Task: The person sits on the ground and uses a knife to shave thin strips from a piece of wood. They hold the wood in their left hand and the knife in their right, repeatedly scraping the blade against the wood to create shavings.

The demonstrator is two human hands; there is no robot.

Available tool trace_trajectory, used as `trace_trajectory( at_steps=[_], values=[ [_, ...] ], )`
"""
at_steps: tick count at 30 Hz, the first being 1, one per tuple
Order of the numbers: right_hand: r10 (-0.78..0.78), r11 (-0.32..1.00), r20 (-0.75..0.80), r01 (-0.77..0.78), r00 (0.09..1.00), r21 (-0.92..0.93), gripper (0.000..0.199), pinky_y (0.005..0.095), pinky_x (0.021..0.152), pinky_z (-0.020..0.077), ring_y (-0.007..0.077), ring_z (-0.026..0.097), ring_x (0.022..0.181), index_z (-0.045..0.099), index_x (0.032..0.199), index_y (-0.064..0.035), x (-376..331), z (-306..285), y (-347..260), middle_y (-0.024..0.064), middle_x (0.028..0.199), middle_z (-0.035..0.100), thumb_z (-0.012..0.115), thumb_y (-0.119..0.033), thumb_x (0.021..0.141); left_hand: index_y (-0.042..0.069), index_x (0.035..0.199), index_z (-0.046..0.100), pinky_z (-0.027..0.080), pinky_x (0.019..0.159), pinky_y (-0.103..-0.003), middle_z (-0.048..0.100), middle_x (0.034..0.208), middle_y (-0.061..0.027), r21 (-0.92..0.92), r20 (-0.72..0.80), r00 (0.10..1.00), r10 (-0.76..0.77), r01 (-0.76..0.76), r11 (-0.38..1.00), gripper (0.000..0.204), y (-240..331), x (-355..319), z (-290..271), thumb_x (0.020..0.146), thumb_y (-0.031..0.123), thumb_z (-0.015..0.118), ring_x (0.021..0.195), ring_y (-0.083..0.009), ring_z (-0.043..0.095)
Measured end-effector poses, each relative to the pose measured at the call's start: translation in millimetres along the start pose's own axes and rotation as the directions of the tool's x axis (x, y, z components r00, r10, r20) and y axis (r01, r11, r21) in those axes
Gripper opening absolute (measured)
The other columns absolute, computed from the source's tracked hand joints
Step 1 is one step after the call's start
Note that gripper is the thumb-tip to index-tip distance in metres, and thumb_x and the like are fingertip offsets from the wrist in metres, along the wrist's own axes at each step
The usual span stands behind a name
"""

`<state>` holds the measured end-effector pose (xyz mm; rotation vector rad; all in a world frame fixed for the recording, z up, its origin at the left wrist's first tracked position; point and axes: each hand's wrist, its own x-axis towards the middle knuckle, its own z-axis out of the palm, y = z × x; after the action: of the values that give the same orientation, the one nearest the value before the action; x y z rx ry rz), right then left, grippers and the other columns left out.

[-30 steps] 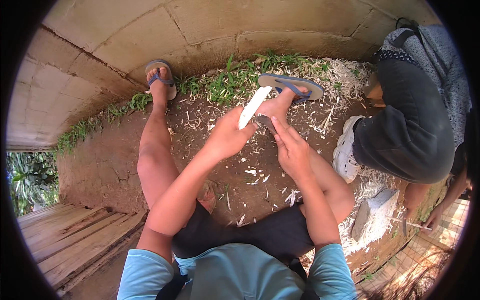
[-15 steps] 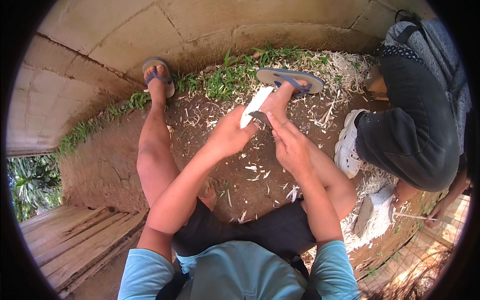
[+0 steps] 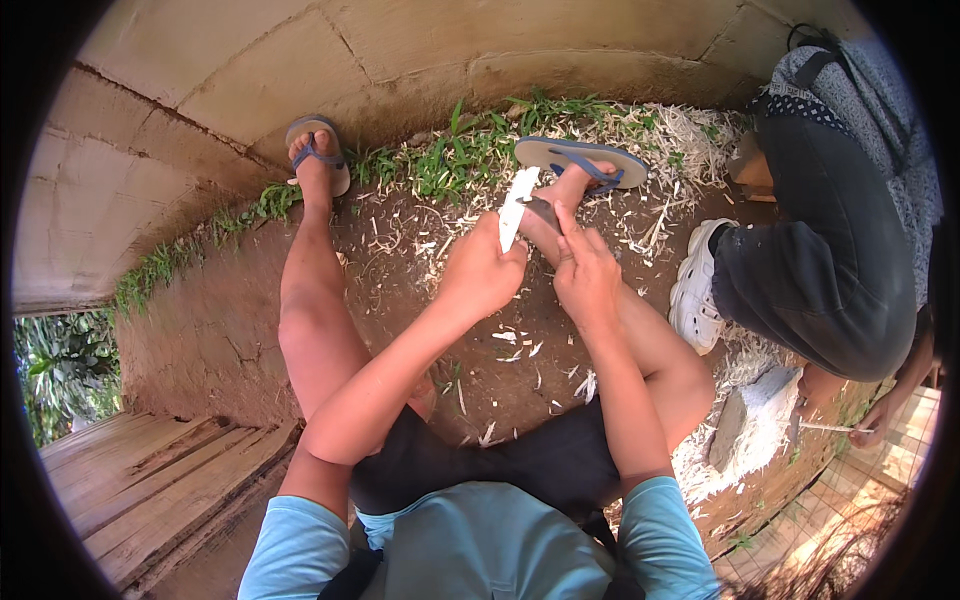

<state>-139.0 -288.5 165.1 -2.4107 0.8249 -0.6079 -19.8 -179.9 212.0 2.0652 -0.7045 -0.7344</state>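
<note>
My left hand (image 3: 485, 268) is closed around the lower end of a pale piece of wood (image 3: 517, 205), which points up and away from me. In my right hand (image 3: 588, 272) is a knife with a short dark blade (image 3: 542, 211); its handle is hidden in my fingers. The blade's tip lies at the right edge of the wood, and one finger stretches along the blade. Both hands are held out over the ground between my legs, near my right foot in a blue-strapped flip-flop (image 3: 625, 168).
Pale shavings (image 3: 690, 145) and grass (image 3: 445, 165) lie along the foot of a wall (image 3: 420, 50). Another person in dark trousers (image 3: 815, 270) sits close on my right, a thin stick in one hand, beside a stone block (image 3: 745, 415). Wooden planks (image 3: 170, 470) are at the lower left.
The knife has shifted up and to the right along the wood. My left hand has moved slightly right, and the wood now stands more upright.
</note>
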Motion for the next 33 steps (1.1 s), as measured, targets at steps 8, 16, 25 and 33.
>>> trace_trajectory(
  at_steps=[8,16,25,33],
  values=[
    [0.323,0.946,0.013,-0.323,0.946,0.021,0.042,0.045,0.073,0.051,0.0367,0.065,0.087,0.05,0.136,-0.0183,17.1,21.6,89.3,0.0177,0.104,0.065,0.045,-0.012,0.095,0.001,0.095,0.052,0.045,0.07,-0.039,0.058,0.08,-0.017,0.067,0.128,0.991,0.048,-0.057,0.996,0.022,0.9,-21.3,11.3,0.086,0.019,0.059,0.075,-0.0281,0.059],
    [-0.081,0.976,0.019,0.075,0.997,0.204,0.042,0.0443,0.077,0.05,0.0398,0.063,0.091,0.048,0.135,-0.0123,5.0,-34.4,-8.7,0.0235,0.105,0.064,0.049,-0.013,0.094,0.001,0.092,0.053,0.044,0.065,-0.034,0.057,0.075,-0.0078,-0.199,0.003,1.0,-0.017,0.017,0.98,0.02,-22.6,11.5,-25.3,0.087,0.019,0.06,0.069,-0.0168,0.054],
    [-0.157,0.963,0.051,0.141,0.986,0.231,0.042,0.0452,0.07,0.0505,0.0384,0.062,0.079,0.047,0.134,-0.0159,-17.3,-26.4,-20.5,0.0164,0.099,0.064,0.051,-0.011,0.092,0.003,0.097,0.054,0.043,0.071,-0.03,0.058,0.084,-0.0051,-0.097,0.054,0.999,0.009,-0.004,0.995,0.019,-28.0,-0.6,-10.6,0.087,0.016,0.062,0.081,-0.0129,0.054],
    [-0.092,0.993,0.219,0.073,0.971,0.09,0.03,0.0436,0.069,0.051,0.0374,0.062,0.082,0.057,0.119,-0.0127,-22.9,-25.9,-15.1,0.0159,0.094,0.063,0.055,-0.007,0.09,0.001,0.106,0.055,0.048,0.069,-0.042,0.064,0.08,-0.0193,0.196,0.048,0.998,-0.043,0.033,0.98,0.027,-4.0,-13.6,-6.9,0.087,0.018,0.061,0.078,-0.0357,0.064]
  ],
)
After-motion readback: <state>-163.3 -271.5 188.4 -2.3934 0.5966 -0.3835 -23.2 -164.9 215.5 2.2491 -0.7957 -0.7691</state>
